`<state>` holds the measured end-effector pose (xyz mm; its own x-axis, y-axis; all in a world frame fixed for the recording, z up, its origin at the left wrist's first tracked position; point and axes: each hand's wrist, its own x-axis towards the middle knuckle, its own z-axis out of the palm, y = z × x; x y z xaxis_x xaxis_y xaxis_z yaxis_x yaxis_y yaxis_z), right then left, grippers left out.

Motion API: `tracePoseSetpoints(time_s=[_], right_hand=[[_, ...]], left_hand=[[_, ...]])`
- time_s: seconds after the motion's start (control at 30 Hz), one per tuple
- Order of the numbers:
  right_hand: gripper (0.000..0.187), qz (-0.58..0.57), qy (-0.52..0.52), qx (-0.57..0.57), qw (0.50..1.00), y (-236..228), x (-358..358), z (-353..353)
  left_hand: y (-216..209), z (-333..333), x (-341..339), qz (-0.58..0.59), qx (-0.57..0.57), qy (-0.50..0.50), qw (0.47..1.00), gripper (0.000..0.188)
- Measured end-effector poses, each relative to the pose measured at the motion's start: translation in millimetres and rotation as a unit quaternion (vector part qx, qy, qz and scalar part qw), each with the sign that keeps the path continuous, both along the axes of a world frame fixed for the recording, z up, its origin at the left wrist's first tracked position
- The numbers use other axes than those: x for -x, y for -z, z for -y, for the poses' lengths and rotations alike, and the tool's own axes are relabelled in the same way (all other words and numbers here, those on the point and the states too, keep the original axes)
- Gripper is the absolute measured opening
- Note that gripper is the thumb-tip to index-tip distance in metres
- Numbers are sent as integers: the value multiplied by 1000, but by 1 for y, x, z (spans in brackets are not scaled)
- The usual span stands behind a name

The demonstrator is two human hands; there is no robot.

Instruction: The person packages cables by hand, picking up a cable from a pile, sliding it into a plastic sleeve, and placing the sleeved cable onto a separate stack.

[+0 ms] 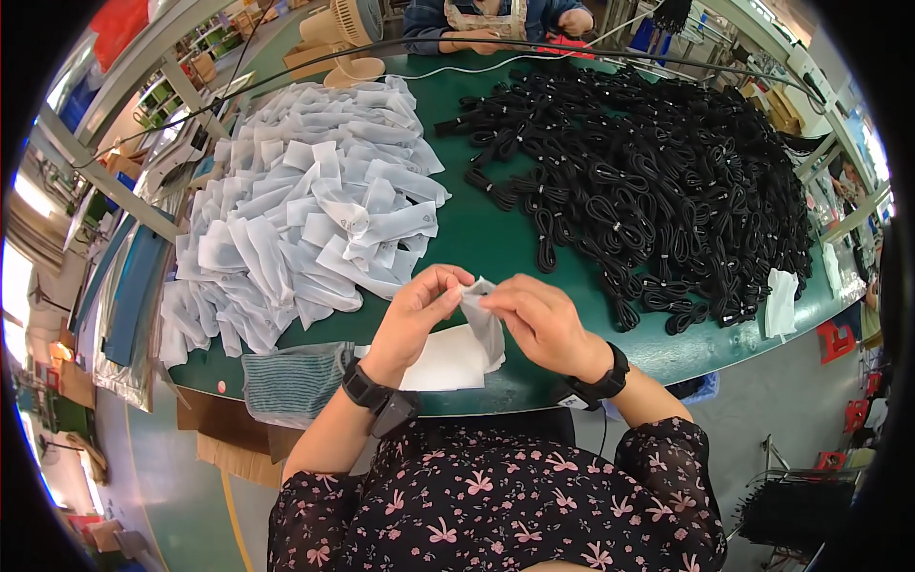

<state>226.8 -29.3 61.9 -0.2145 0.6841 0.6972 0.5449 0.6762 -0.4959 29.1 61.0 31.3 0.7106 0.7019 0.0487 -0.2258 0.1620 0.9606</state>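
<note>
Left hand (416,310) and right hand (537,319) pinch a white pouch (481,319) between thumbs and fingertips, apparently parting its mouth; pouch pile (305,205) beyond-left, black cable bundles (648,181) beyond-right.

Both hands (481,310) on white pouch (481,319)

White pouches (305,214): a loose heap of flat, translucent white packaging bags covering the left part of the green table (486,238), from the far edge to near the front-left corner. Several carry a small dark printed mark.

One white pouch (481,319) of the same kind is held above the table's front edge, pinched at its mouth by the fingers of the left hand (419,310) and right hand (538,319).

A further white pouch (782,303) lies at the table's right edge.

Cardboard boxes (238,434), brown, stand below the front-left corner.
</note>
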Motion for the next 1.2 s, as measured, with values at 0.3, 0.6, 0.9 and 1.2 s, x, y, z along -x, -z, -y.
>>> tracePoseSetpoints(time_s=[0.3, 0.6, 0.9, 1.2], right_hand=[[29, 29, 253, 120, 960, 37, -65, -53], [32, 231, 292, 95, 923, 71, -49, -70], [31, 254, 307, 141, 906, 75, -57, -64], [29, 154, 178, 153, 960, 75, -26, -97]], left_hand=[[-45, -117, 53, 120, -74, -224, 965, 16], [-9, -147, 79, -397, -557, -179, 707, 47], [-52, -150, 63, -531, -633, -60, 561, 32], [-52, -169, 42, -502, -677, -42, 536, 31]])
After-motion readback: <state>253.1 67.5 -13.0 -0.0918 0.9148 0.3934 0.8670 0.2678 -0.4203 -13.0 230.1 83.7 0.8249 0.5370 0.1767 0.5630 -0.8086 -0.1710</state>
